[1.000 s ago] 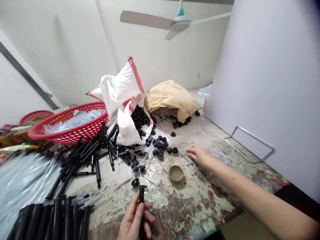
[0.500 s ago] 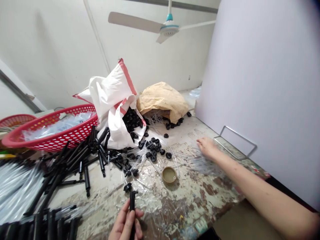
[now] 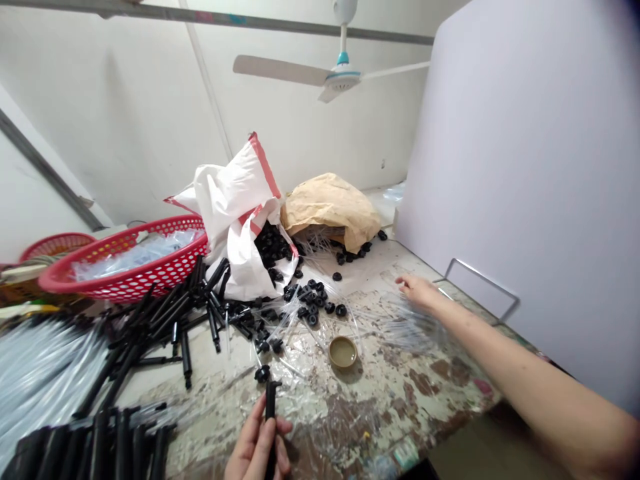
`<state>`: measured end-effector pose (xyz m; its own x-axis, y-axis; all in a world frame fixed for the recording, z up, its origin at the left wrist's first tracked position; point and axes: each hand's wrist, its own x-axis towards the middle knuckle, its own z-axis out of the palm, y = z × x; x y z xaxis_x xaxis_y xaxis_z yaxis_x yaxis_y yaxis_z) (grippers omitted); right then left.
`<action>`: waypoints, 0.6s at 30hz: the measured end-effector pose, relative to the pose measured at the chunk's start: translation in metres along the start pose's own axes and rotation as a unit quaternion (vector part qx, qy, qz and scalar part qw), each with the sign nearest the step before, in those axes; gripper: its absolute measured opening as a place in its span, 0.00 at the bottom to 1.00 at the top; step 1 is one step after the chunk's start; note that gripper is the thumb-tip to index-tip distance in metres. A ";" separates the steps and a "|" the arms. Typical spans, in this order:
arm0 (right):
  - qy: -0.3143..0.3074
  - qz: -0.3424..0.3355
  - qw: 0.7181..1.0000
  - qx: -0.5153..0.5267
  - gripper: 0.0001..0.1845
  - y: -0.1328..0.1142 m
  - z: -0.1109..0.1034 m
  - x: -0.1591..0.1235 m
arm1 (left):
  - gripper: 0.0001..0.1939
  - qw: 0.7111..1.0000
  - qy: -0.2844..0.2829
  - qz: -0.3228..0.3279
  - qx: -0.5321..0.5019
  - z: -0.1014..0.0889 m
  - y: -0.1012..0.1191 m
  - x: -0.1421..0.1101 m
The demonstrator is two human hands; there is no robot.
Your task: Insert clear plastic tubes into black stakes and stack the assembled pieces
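Near the front edge, my left hand is wrapped round a slim black plastic tube, held upright with a small side nub at its top. Just beyond that tube lies a black cap-like fitting. My right hand reaches out over the right side of the table, fingers stretched to the left and nothing visible in them. Below and beside it spreads a bundle of thin clear plastic tubes. A small round dish of clear liquid stands between my hands.
Black ring-shaped fittings spill from a white sack. Behind sits a brown paper bag of clear tubes. At left are a red basket, piled black tubes and clear strips. A white panel borders the right.
The view has tilted up and shifted slightly left. My right hand remains by the clear tubes, its fingers a little more extended. My left hand still holds the black tube.
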<state>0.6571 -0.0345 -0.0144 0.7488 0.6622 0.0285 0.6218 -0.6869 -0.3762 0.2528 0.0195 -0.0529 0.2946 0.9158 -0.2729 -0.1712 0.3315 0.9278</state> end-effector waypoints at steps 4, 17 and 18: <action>-0.059 -0.094 0.992 0.060 0.11 -0.039 -0.006 -0.043 | 0.39 0.999 -0.042 -0.020 0.008 -0.003 0.007 -0.003; -0.011 -0.400 0.907 -0.133 0.13 -0.099 0.009 -0.117 | 0.33 0.996 -0.079 -0.019 0.033 -0.001 0.016 -0.015; -0.013 -0.401 0.905 -0.141 0.12 -0.100 0.009 -0.118 | 0.33 0.996 -0.079 -0.019 0.034 -0.002 0.016 -0.015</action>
<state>0.5045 -0.0406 0.0116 0.0272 0.9862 0.1636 0.9996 -0.0288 0.0071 0.2439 0.0116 -0.0349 0.4442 0.8544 -0.2695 -0.0941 0.3436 0.9344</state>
